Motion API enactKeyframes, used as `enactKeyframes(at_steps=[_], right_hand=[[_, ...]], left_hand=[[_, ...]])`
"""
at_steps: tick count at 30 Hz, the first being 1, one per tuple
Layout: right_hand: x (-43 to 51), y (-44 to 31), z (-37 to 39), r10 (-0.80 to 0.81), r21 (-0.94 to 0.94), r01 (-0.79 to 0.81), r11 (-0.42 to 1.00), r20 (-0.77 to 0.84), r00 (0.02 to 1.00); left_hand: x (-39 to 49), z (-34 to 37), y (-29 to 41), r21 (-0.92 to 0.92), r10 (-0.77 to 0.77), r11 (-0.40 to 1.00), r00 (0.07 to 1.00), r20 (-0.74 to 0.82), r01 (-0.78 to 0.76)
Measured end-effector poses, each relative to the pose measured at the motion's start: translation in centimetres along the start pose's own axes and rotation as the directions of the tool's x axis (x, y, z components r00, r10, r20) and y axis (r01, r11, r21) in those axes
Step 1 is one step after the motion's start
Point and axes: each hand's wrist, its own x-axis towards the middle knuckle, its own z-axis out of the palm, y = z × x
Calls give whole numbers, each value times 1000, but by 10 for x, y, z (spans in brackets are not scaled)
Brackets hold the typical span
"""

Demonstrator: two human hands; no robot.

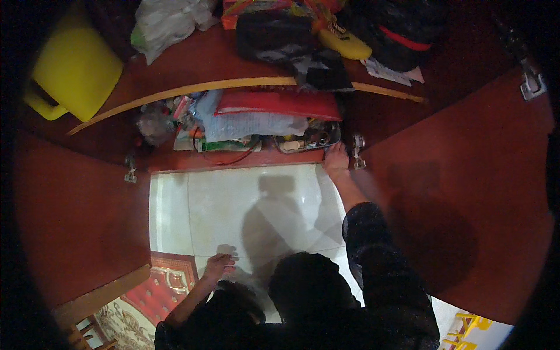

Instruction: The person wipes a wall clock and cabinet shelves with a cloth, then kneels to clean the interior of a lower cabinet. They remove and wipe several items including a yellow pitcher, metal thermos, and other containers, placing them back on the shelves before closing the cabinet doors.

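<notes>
My right hand (337, 158) reaches to the right end of the lower cabinet shelf, beside a tray of small items (306, 146); its fingertips are at the tray's corner, and whether they grip it I cannot tell. Left of the tray lie papers in a clear plastic sleeve (245, 124), with a red folder (280, 104) on top. A thin red cable (227, 162) loops over the shelf's front edge. Low in the view, my left hand (221, 265) hangs over the tiled floor, fingers slightly curled and apart, holding nothing.
Two wooden cabinet doors (83, 210) (463, 188) stand swung out on both sides, with metal hinges (358, 153). The upper shelf (197, 61) bears a yellow plastic jug (78, 70), a white plastic bag (168, 26) and a black bag (275, 39). A patterned rug (153, 293) lies lower left.
</notes>
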Motion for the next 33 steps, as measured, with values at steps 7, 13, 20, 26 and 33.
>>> enactKeyframes(at_steps=[7,13,20,26,33], right_hand=[[-10,-24,-19,-80,-297,128,946,168,983],[-53,-55,-51,-440,220,381,898,452,776],[-112,-111,-145,-871,755,-625,-197,158,465],[-136,-134,-248,-881,627,-692,-356,21,472],[-149,-183,-310,-725,999,-44,-25,12,688]], left_hand=[[-55,39,55,76,62,994,990,124,-72],[-109,45,99,124,188,969,961,201,-216],[-92,17,116,-168,375,915,927,20,-367],[-85,14,188,-536,589,745,768,252,-397],[-97,-6,247,-626,689,707,517,508,-328]])
